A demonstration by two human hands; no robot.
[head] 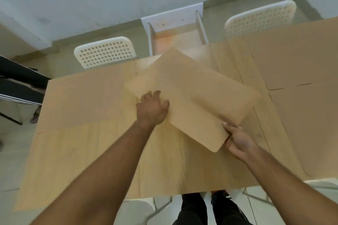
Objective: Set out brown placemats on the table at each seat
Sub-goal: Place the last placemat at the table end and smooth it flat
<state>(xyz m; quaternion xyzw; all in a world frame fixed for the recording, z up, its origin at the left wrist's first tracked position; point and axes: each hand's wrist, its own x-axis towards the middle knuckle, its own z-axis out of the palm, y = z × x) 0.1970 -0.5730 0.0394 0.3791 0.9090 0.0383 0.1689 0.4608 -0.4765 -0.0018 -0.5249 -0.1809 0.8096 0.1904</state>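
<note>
A brown placemat [193, 95] with rounded corners is held askew above the middle of the light wooden table [164, 166]. My left hand [151, 108] grips its left edge, fingers curled over the top. My right hand [237, 141] pinches its near corner from below. A second brown placemat [84, 100] lies flat at the far-left seat. On the right, two more brown mats lie on the table, one at the far right [289, 56] and one nearer [307, 129].
Two white perforated chairs stand on the far side, one at left [105, 54] and one at right [261, 18]. A white stool or shelf [173, 18] sits between them. Dark furniture [20, 82] is at the left. My legs [210, 210] and a near chair show below the table edge.
</note>
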